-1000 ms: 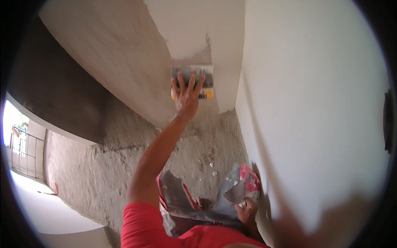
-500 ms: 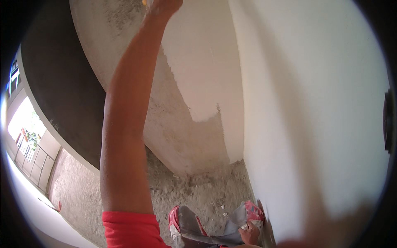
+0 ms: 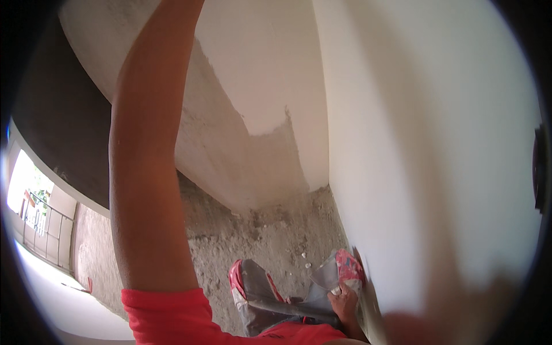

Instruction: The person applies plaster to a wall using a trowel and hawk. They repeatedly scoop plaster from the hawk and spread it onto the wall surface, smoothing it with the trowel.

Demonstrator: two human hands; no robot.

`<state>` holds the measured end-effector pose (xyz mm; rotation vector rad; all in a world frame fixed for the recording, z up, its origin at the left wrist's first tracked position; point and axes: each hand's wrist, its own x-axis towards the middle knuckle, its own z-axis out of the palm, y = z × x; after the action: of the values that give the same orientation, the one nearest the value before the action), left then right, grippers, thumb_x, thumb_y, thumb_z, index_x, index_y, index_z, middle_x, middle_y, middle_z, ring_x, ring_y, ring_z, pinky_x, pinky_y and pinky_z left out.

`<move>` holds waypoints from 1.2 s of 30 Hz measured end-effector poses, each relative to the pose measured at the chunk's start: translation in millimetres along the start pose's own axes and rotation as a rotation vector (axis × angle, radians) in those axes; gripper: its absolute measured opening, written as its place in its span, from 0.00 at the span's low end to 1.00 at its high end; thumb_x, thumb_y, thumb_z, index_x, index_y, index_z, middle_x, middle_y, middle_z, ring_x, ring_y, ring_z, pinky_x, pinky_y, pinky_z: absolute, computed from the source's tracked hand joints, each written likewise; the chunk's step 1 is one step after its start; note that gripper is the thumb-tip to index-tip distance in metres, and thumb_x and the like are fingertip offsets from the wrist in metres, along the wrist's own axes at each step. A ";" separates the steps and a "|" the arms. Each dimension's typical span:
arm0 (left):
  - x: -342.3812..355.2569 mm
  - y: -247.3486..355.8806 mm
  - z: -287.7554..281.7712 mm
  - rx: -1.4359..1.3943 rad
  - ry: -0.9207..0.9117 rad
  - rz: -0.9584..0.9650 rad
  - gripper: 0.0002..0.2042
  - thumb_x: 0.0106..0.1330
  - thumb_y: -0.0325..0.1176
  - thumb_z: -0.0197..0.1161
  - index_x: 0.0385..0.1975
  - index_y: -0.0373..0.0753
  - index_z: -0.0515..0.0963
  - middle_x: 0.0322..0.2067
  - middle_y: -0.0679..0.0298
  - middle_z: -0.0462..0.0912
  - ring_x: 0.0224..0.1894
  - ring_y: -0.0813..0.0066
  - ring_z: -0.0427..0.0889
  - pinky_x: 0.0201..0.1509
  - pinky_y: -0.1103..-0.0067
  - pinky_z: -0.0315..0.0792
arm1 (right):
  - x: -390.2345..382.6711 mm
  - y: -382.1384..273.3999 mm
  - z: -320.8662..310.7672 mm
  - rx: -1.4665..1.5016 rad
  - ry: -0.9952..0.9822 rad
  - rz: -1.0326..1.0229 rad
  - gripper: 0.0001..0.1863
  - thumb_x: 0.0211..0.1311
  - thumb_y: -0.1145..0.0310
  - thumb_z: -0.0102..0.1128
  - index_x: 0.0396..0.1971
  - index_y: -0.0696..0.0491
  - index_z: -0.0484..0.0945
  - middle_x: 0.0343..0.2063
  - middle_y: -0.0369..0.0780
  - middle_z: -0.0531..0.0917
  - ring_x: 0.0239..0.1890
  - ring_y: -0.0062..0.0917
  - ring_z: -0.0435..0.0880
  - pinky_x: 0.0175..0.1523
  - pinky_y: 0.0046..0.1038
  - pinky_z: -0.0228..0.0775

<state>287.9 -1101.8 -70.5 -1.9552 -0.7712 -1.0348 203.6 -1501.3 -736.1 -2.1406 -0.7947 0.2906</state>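
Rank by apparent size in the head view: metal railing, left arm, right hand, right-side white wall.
1. White wall
2. Left arm, likely enlarged by nearness
3. Metal railing
4. Right hand

Left arm (image 3: 145,149) cut by top edge, grip unseen.

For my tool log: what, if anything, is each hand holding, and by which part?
The right hand seems to hold a grey scraper by its handle; the left hand is out of view, so I can't tell.
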 end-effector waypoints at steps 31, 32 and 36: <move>-3.6 -106.3 11.3 -0.055 0.352 0.050 0.31 0.60 0.18 0.46 0.67 0.43 0.59 0.63 0.46 0.63 0.65 0.50 0.63 0.68 0.62 0.58 | 5.1 13.5 14.2 -0.004 0.002 -0.047 0.14 0.39 0.64 0.63 0.27 0.56 0.77 0.25 0.51 0.80 0.30 0.50 0.80 0.35 0.44 0.71; 3.6 -106.8 14.7 -0.049 0.353 0.058 0.31 0.60 0.18 0.46 0.67 0.43 0.59 0.63 0.45 0.64 0.65 0.50 0.64 0.68 0.63 0.59 | 2.6 14.6 12.4 0.017 -0.002 -0.032 0.13 0.39 0.65 0.63 0.26 0.55 0.77 0.24 0.50 0.80 0.29 0.49 0.79 0.35 0.44 0.70; 19.2 -104.6 23.8 -0.091 0.189 0.069 0.30 0.61 0.20 0.47 0.67 0.42 0.59 0.65 0.49 0.62 0.64 0.52 0.65 0.68 0.66 0.61 | 5.3 7.4 4.5 0.075 -0.012 -0.016 0.11 0.39 0.66 0.63 0.24 0.55 0.76 0.22 0.48 0.79 0.27 0.48 0.79 0.34 0.44 0.70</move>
<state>224.6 -1025.1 -25.9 -1.9130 -0.5573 -1.2107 208.9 -1498.6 -744.4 -2.0631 -0.7958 0.3202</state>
